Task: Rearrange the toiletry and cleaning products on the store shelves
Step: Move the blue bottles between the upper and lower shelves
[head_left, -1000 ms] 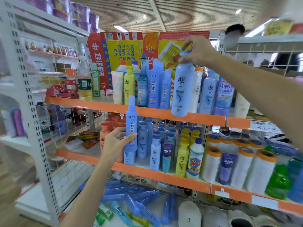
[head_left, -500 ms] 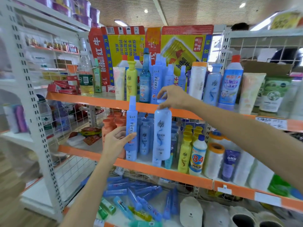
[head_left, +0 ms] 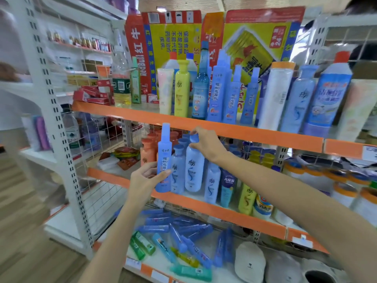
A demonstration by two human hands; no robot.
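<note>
My right hand point(head_left: 206, 146) grips the cap of a pale blue shampoo bottle point(head_left: 193, 172), which stands upright on the middle orange-edged shelf point(head_left: 224, 215) among other pale blue bottles. My left hand point(head_left: 145, 178) holds a slim blue spray bottle point(head_left: 164, 158) upright at the front of the same shelf, just left of another pale blue bottle point(head_left: 177, 172). Orange bottles point(head_left: 148, 153) stand behind the spray bottle.
The top shelf point(head_left: 234, 131) carries yellow, blue and white bottles before a yellow and red carton point(head_left: 214, 37). Right of my hands stand yellow bottles point(head_left: 247, 201) and a teal tube point(head_left: 226, 188). Blue tubes point(head_left: 179, 231) lie loose on the bottom shelf. A white upright point(head_left: 59, 123) flanks the left.
My right hand carried the pale blue bottle down from the top shelf and set it into the middle shelf beside the spray bottle. My left hand stayed on the spray bottle.
</note>
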